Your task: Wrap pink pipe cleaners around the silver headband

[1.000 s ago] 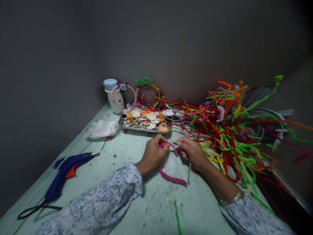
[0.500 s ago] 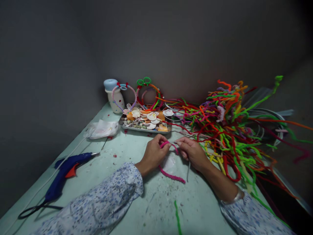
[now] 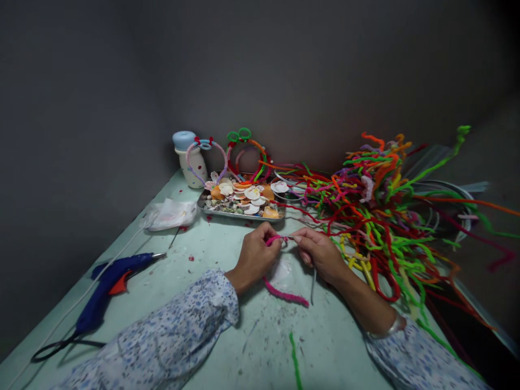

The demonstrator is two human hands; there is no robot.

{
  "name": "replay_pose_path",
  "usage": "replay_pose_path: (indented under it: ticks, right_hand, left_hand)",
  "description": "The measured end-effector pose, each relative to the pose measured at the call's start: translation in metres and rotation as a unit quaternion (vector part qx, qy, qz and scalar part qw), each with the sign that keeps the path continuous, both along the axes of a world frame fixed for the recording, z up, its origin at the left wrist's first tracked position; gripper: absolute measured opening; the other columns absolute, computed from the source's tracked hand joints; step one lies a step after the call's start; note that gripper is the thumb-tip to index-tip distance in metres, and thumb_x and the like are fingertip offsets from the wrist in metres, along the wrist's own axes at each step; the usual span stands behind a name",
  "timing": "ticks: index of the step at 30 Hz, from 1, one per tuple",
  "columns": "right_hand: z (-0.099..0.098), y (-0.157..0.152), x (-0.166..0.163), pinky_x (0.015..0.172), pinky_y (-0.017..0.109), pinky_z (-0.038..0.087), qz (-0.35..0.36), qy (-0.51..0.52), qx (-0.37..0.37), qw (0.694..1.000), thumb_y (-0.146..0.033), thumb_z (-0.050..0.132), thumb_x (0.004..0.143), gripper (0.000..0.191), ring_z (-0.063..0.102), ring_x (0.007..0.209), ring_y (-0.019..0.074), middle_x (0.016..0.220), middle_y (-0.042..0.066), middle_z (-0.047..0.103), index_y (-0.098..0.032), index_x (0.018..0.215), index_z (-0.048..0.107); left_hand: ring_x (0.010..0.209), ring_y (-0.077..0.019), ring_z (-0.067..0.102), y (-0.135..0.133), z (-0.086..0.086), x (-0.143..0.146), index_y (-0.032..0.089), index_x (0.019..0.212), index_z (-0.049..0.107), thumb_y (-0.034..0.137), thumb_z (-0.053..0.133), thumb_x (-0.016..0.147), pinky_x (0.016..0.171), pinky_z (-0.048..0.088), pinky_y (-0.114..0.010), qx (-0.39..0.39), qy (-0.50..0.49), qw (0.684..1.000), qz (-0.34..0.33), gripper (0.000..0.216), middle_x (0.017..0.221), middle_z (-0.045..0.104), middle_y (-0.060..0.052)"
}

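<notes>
My left hand (image 3: 260,253) is closed in a pinch on a magenta pipe cleaner (image 3: 286,296), whose long tail hangs below the palm and curves right over the table. My right hand (image 3: 319,252) pinches a thin grey strip (image 3: 313,287); one stretch of it runs between the two hands and another hangs below the right fingers. Between the fingertips, the magenta fuzz meets the grey strip. How they join is partly hidden by the fingers.
A metal tray (image 3: 244,218) of shells stands behind my hands, with decorated headbands (image 3: 226,157) and a white jar (image 3: 193,168) near it. To the left lie a blue glue gun (image 3: 103,290) and a plastic packet (image 3: 173,214). Tangled pipe cleaners (image 3: 365,216) heap at right; a green one (image 3: 295,360) lies in front.
The short magenta end that hung down between my hands is now drawn up close against the grey strip. Both hands have stayed nearly in place.
</notes>
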State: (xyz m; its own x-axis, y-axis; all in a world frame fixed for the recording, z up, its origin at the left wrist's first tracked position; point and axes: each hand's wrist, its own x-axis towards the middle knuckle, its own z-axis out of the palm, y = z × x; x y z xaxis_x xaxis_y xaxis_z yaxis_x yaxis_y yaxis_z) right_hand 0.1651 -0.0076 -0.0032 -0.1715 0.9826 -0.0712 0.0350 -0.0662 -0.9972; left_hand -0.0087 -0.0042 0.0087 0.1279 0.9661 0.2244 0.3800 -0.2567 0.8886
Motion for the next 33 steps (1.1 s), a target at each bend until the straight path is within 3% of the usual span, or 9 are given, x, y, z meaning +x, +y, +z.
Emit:
replay_pose_path:
  ticks: [5, 9, 13, 16, 29, 33]
  right_hand:
    - [0.000, 0.000, 0.000, 0.037, 0.019, 0.024, -0.013, 0.011, -0.003, 1.000, -0.042, 0.059, 0.080, 0.024, 0.034, 0.035, 0.0073, 0.041, -0.008, 0.044, -0.018, 0.085, 0.060]
    - [-0.001, 0.000, 0.000, 0.037, 0.019, 0.025, -0.018, 0.020, -0.005, 1.000, -0.042, 0.059, 0.080, 0.025, 0.034, 0.035, 0.0077, 0.041, -0.008, 0.044, -0.018, 0.085, 0.061]
    - [-0.002, 0.001, 0.000, 0.037, 0.019, 0.025, -0.017, 0.026, -0.002, 1.000, -0.042, 0.059, 0.080, 0.024, 0.034, 0.035, 0.0074, 0.041, -0.008, 0.045, -0.019, 0.085, 0.061]
    - [-0.002, 0.001, 0.001, 0.036, 0.018, 0.025, -0.012, 0.032, -0.002, 0.999, -0.042, 0.059, 0.081, 0.024, 0.034, 0.035, 0.0071, 0.042, -0.008, 0.045, -0.019, 0.085, 0.060]
    - [-0.001, 0.002, 0.002, 0.035, 0.019, 0.024, -0.002, 0.033, -0.013, 0.999, -0.042, 0.059, 0.080, 0.023, 0.033, 0.035, 0.0071, 0.042, -0.008, 0.044, -0.019, 0.085, 0.060]
    - [-0.003, 0.001, 0.002, 0.036, 0.019, 0.023, 0.004, 0.036, -0.011, 0.999, -0.041, 0.059, 0.081, 0.023, 0.033, 0.035, 0.0070, 0.041, -0.009, 0.044, -0.019, 0.085, 0.060]
  left_hand:
    - [0.059, -0.0097, 0.045, 0.001, -0.002, 0.001, 0.017, 0.072, 0.055, 0.032, 0.057, 0.078, 0.055, 0.033, -0.021, -0.031, -0.018, 0.999, -0.006, 0.016, 0.064, 0.053, 0.004]
    - [0.050, -0.0081, 0.041, 0.003, -0.001, 0.000, 0.016, 0.067, 0.055, 0.042, 0.057, 0.078, 0.047, 0.029, -0.021, -0.124, -0.081, 0.987, -0.059, 0.028, 0.057, 0.049, 0.004]
    - [0.041, -0.0050, 0.041, 0.006, 0.003, 0.000, 0.014, 0.073, 0.056, 0.047, 0.057, 0.077, 0.040, 0.027, -0.019, -0.273, -0.223, 0.924, -0.144, 0.034, 0.059, 0.053, 0.002]
    - [0.041, -0.0040, 0.044, 0.009, 0.005, 0.000, 0.011, 0.079, 0.060, 0.049, 0.056, 0.079, 0.038, 0.028, -0.017, -0.326, -0.302, 0.883, -0.152, 0.038, 0.062, 0.055, 0.000]
    - [0.041, -0.0038, 0.044, 0.013, 0.004, -0.001, 0.009, 0.077, 0.063, 0.034, 0.058, 0.078, 0.037, 0.029, -0.016, -0.375, -0.362, 0.843, -0.133, 0.025, 0.061, 0.057, -0.001]
    - [0.041, -0.0037, 0.045, 0.013, 0.003, -0.002, 0.009, 0.073, 0.061, 0.028, 0.057, 0.077, 0.037, 0.030, -0.016, -0.372, -0.362, 0.844, -0.133, 0.019, 0.061, 0.057, -0.002]
